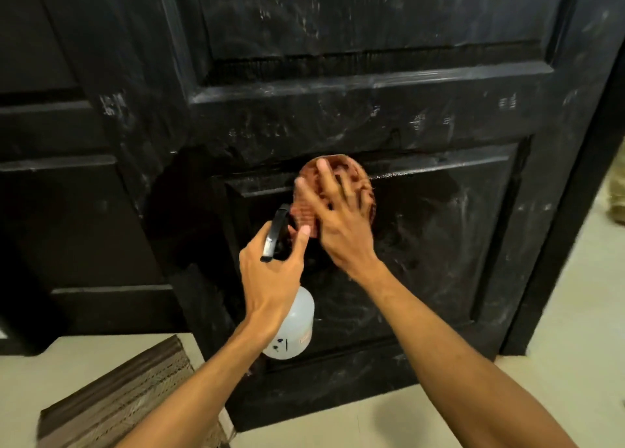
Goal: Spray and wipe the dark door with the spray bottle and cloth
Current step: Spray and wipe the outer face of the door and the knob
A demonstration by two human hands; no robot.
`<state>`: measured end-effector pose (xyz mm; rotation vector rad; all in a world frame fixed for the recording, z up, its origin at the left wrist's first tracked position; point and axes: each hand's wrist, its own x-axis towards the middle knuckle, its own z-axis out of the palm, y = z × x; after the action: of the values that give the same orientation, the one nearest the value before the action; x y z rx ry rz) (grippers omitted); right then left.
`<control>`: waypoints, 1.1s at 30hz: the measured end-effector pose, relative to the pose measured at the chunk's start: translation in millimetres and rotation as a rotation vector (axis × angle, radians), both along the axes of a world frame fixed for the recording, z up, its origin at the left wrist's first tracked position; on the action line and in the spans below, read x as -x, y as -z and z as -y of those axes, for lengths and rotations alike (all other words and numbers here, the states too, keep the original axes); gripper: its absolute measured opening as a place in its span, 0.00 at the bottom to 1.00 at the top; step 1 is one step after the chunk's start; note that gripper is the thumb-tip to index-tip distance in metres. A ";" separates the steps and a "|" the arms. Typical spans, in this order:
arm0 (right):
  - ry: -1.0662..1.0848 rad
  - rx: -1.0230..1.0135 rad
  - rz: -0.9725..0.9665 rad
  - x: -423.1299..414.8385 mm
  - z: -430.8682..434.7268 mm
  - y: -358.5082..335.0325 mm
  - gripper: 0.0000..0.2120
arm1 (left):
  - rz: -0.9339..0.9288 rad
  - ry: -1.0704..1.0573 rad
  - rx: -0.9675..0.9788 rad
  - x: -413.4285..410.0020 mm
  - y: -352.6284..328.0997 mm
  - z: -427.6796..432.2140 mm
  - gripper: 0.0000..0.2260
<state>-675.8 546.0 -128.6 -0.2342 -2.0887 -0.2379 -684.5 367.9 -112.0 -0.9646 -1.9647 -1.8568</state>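
A dark panelled door [422,116] fills the view, streaked with pale smears. My right hand [338,224] presses a reddish-brown cloth [351,173] flat against the top edge of the door's lower panel, fingers spread. My left hand [274,272] grips the neck of a translucent white spray bottle [294,329] just left of the cloth. The bottle's black trigger head [275,233] sticks up above my fingers, and its body hangs below my wrist.
A brown ribbed mat [125,397] lies on the pale floor [558,363] at the lower left. A second dark door leaf [67,177] stands to the left. The door's dark frame [575,228] runs down the right side.
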 end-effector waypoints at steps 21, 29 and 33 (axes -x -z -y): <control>-0.281 -0.228 -0.075 129.6 152.2 -66.9 0.38 | -0.009 -0.382 -0.056 95.9 -19.1 168.6 0.07; -0.279 -0.429 0.143 120.9 133.7 -11.1 0.40 | 0.002 -0.310 -0.047 88.7 -6.4 158.0 0.06; -0.027 0.179 -0.291 97.1 73.3 -44.3 0.35 | 0.043 -0.249 -0.034 82.4 3.6 134.0 0.05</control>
<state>-772.9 472.7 -84.2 -0.3276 -1.8223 0.0016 -766.9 234.0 -115.6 -0.6410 -1.9688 -1.7778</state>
